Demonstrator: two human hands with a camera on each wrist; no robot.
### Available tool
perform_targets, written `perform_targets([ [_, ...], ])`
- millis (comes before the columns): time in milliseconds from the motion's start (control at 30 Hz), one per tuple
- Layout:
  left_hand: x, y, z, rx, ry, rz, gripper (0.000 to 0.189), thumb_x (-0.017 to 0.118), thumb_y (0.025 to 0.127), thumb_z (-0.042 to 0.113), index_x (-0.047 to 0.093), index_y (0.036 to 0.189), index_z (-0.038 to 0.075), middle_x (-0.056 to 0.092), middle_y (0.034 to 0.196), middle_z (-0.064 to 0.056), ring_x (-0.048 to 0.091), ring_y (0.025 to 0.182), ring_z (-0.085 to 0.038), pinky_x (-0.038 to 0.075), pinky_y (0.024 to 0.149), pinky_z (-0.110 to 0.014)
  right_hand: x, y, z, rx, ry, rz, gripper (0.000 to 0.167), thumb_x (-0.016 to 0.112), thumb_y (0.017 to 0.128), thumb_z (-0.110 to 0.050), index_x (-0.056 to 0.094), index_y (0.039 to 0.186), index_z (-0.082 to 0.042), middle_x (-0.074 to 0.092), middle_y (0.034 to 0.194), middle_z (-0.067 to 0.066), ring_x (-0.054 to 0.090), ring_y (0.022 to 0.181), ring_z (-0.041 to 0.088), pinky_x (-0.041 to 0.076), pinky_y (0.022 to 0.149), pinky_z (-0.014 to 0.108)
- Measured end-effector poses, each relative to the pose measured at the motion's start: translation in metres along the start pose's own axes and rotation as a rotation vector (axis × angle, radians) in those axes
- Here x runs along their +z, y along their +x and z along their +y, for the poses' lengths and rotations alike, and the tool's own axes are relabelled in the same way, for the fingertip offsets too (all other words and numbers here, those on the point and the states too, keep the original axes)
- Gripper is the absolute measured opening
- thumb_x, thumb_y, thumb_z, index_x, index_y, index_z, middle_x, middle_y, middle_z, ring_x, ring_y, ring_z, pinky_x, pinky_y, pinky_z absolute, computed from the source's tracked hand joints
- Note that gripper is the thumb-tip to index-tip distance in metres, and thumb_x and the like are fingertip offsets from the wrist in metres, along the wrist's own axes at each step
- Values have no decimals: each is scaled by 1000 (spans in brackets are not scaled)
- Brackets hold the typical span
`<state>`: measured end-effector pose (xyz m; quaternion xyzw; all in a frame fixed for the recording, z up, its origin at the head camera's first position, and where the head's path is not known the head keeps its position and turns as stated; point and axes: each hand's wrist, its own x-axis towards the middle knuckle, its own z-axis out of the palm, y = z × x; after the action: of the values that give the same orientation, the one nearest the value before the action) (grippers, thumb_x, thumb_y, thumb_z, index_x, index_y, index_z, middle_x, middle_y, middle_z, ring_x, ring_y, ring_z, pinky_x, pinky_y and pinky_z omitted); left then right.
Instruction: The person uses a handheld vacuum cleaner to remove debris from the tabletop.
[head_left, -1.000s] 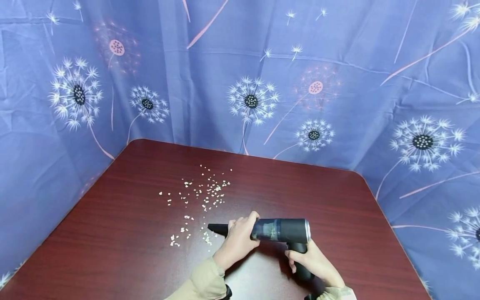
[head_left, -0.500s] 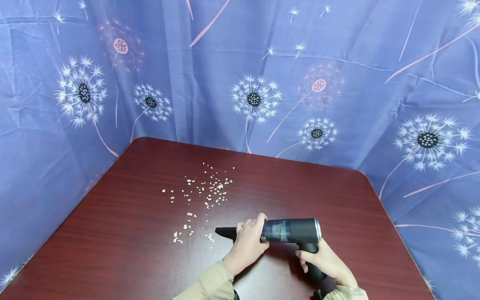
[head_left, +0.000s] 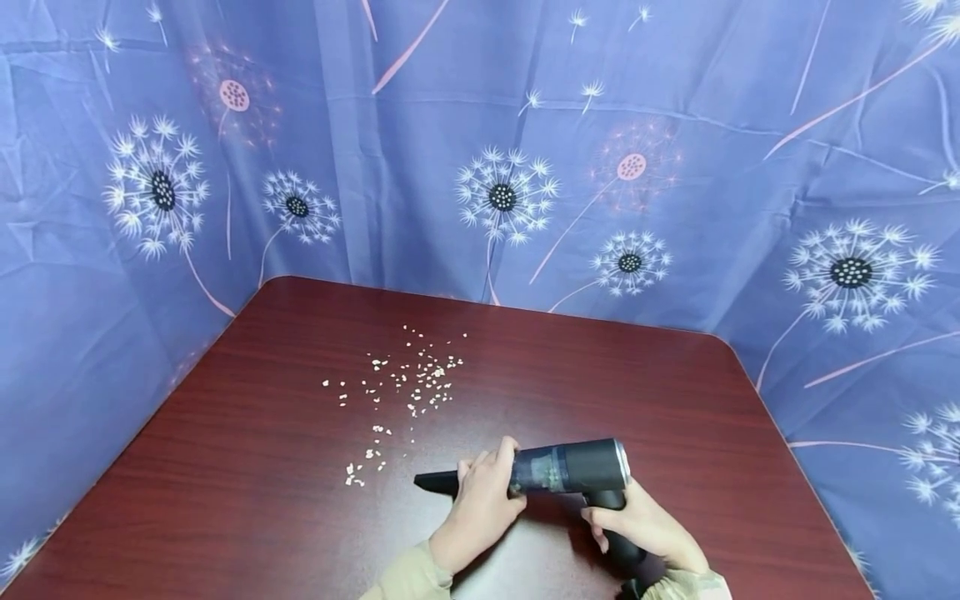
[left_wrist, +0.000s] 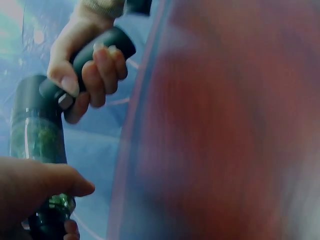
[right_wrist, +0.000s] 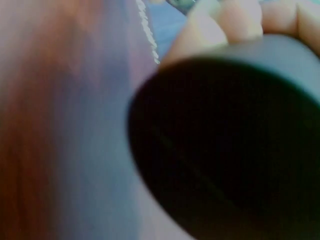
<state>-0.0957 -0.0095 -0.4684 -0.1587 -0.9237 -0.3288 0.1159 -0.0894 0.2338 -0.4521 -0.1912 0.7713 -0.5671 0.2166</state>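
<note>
While the right hand (head_left: 651, 523) grips the handle (head_left: 624, 548) of the vacuum (head_left: 596, 467) with curled fingers, the left hand (head_left: 478, 504) is closed around its front part, close to the nozzle (head_left: 437, 482). The vacuum is at the near side of the table (head_left: 622, 375), and its nozzle points to the left; whether it touches the surface, I cannot tell. Pale crumbs (head_left: 439, 373) lie scattered, a few to the left of the nozzle and most farther, toward the far edge. Behind, a blue curtain (head_left: 420, 192) with printed dandelions hangs.
</note>
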Motion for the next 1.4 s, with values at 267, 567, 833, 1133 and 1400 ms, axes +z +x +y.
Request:
perform_targets([
  [267,5,-8,9,-36,20,14,57,82,60,13,48,106,16,69,90,2,59,81,-15,30,75,-34,-5,-6,3,-12,24,-52,16,56,92,-4,52,103,7,55,60,23,61,53,9,52,59,32],
  [567,-13,21,-36,89,-2,-37,60,85,59,13,50,107,20,73,96,3,61,84,-16,30,78,-33,33,25,2,1,-50,186,18,63,87,-3,54,100,6,60,59,8,60,48,12,53,55,35],
  [833,-17,37,-48,154,8,-43,63,86,59,15,52,111,22,72,103,5,62,89,-15,35,84,-36,47,33,-3,-46,-74,328,10,64,85,-1,56,89,3,57,55,19,58,45,13,51,55,31],
  [1133,-31,37,-64,96,33,-47,61,87,57,16,53,108,23,72,96,4,63,89,-16,36,84,-37,67,51,-6,52,44,326,24,63,86,-2,52,106,7,56,60,5,58,48,13,54,53,37],
  [1400,-45,33,-78,63,35,-35,60,88,53,16,56,104,22,72,90,3,64,84,-18,38,80,-36,81,64,-10,41,65,292,23,61,85,-1,53,105,7,56,59,2,57,46,12,53,52,35],
])
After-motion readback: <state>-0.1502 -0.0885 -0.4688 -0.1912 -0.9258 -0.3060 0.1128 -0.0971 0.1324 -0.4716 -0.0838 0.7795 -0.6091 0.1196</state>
